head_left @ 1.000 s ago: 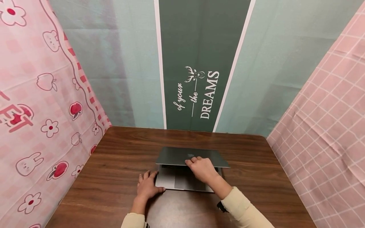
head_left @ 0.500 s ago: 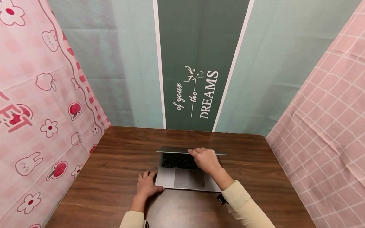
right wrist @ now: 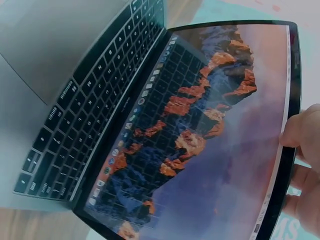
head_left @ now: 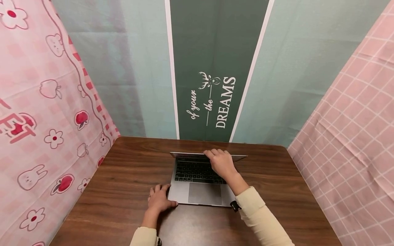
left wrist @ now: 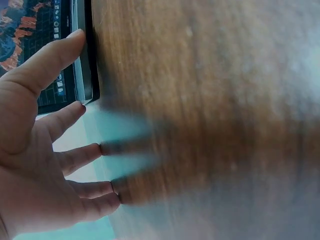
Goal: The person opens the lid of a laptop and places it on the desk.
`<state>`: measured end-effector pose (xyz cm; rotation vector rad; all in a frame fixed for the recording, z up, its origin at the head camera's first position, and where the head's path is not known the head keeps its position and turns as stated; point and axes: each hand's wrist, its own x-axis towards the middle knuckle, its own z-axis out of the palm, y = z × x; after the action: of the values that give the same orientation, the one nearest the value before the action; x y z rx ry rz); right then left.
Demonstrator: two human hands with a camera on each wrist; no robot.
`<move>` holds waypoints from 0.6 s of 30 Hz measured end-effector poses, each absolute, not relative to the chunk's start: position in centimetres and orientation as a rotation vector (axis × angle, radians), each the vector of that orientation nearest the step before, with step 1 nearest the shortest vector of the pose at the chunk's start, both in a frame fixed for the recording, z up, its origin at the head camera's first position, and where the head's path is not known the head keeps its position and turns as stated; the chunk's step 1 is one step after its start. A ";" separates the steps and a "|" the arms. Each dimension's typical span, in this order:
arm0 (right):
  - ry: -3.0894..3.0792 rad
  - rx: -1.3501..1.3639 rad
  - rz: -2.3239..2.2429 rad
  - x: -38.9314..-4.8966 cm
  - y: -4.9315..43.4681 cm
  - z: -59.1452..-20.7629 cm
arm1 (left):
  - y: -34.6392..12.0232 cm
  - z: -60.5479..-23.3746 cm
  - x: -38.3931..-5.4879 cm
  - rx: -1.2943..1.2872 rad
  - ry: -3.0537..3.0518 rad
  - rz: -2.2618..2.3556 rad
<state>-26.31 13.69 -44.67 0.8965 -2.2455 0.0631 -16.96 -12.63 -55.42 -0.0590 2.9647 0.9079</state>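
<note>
A grey laptop (head_left: 181, 193) sits on the wooden table with its lid raised to about upright. My right hand (head_left: 220, 164) holds the lid's top edge, thumb on the screen side and fingers behind it, as the right wrist view shows. The lit screen (right wrist: 200, 135) there displays orange and blue mountains above the black keyboard (right wrist: 85, 115). My left hand (head_left: 160, 199) rests at the laptop's front left corner, fingers spread. In the left wrist view its thumb (left wrist: 60, 55) touches the laptop's edge and the fingertips reach the table.
The brown wooden table (head_left: 123, 177) extends on all sides of the laptop. Behind it hangs a green and teal curtain (head_left: 212, 51) with white lettering. Pink patterned cloths (head_left: 55, 102) line the left side, and a pink checked cloth (head_left: 354, 119) the right.
My right hand has swung the laptop's lid up and back from a half-lowered tilt, uncovering the keyboard. My left hand has stayed at the corner.
</note>
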 end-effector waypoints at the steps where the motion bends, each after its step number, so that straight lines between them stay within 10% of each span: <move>1: -2.253 0.890 0.048 -26.4 13.6 -44.6 | -12.7 -55.4 -17.0 -0.057 2.966 0.907; 18: -2.349 0.807 0.003 -28.9 12.8 -43.1 | -12.6 -55.1 -17.1 -0.074 2.923 0.904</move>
<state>-28.93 12.80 -43.13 0.8066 -2.3489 0.0028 -17.12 -12.55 -55.14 -0.0743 2.9227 0.9039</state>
